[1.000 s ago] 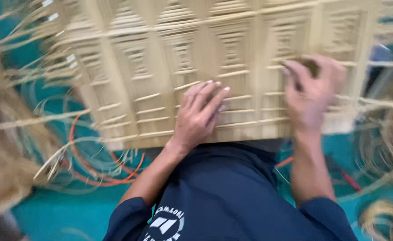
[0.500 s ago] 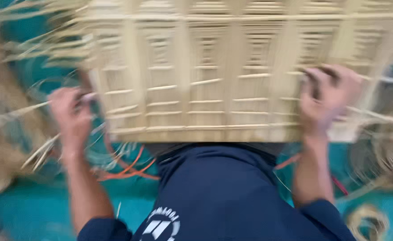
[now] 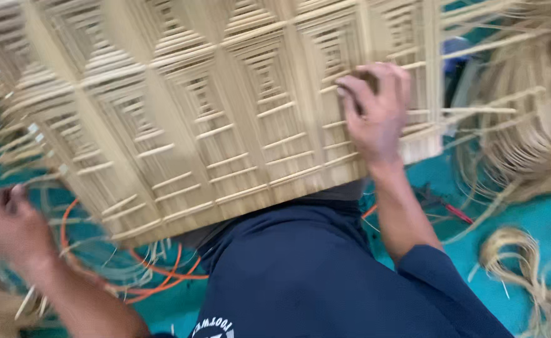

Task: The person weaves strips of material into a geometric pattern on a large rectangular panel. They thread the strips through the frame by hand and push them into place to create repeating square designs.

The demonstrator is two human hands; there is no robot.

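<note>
- Head view is showing a large pale-tan woven cane panel [image 3: 213,119] with a stepped diamond pattern, lying across the lap of a person in a dark navy shirt [image 3: 313,275] and tilting down toward the left.
- Right hand [image 3: 375,116] is pressing on the panel near its right end, fingers curled into the weave and gripping it.
- Left hand [image 3: 9,222] is sitting off the panel's lower left corner among loose pale cane strands [image 3: 12,156]; it is looking loosely closed, but blur is hiding whether it is holding a strand.
- Panel is probably handling as light and fairly stiff, with some flex and brittle slats; taking it by the thicker framing ribs or edges seems safest.
- Its long axis is running left to right across the lap, the near edge sloping up toward the right.
- An orange cord [image 3: 163,275] is looping on the teal floor [image 3: 538,219] beneath, and coiled straw-coloured fibre bundles [image 3: 525,250] are lying at right.
</note>
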